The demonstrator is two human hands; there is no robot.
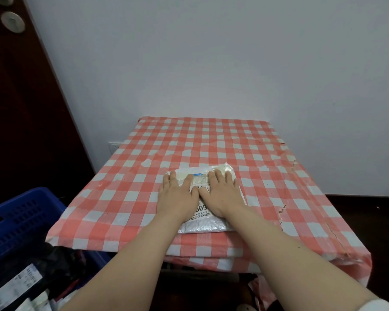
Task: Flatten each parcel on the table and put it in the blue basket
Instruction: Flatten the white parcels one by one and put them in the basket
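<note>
Parcel (206,198): silver mailer, near-centre of checked table (278,176). Left hand (178,198) and right hand (222,194): spread flat, pressing it. Step: flattening. Next, likely: grip, carry to blue basket (21,216), near left.

**Where everything lies**

The flat silver bubble-plastic parcel (202,227) lies near the front edge of the red-and-white checked rectangular table (211,140), under the left hand (178,198) and right hand (222,194), side by side. The blue plastic lattice basket (21,221) sits left of the table.
</note>
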